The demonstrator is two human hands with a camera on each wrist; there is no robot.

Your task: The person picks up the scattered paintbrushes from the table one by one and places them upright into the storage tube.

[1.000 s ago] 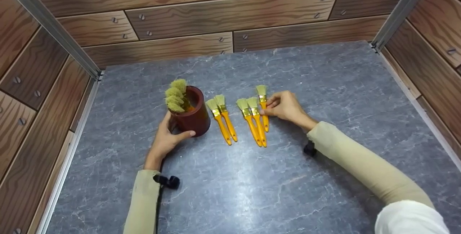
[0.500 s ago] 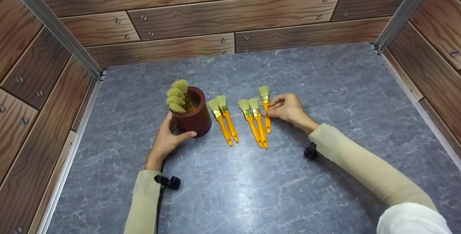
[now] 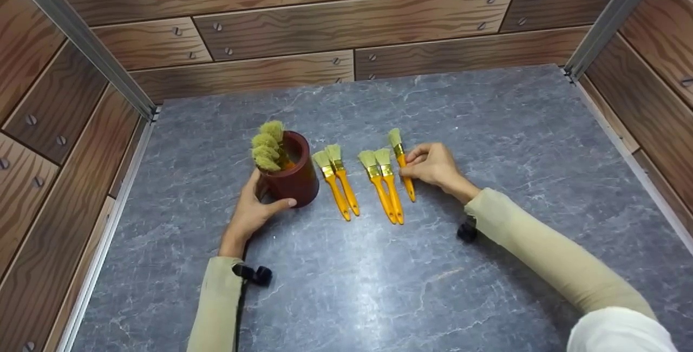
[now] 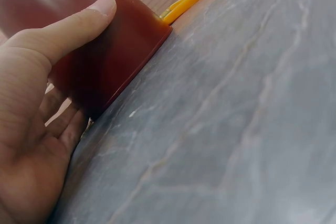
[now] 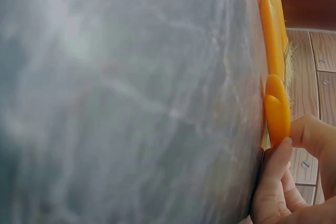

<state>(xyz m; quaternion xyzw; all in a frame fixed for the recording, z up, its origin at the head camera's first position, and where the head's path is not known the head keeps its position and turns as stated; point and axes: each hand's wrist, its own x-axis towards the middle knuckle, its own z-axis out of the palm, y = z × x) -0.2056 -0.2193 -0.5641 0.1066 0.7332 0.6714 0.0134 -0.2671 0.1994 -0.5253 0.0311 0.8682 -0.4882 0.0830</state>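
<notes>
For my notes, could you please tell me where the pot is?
In the head view, the left hand holds the pot just left of two paintbrushes lying together.

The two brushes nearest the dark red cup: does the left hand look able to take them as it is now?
Probably not: the left hand holds the dark red cup, which stands between it and the two brushes. The hand would likely need to let go first.

From here, the dark red cup [image 3: 296,188] hides the lower handles of the brushes [image 3: 265,150] inside it and, behind it, most fingers of the left hand [image 3: 249,210]; its inner bottom is hidden too.
</notes>
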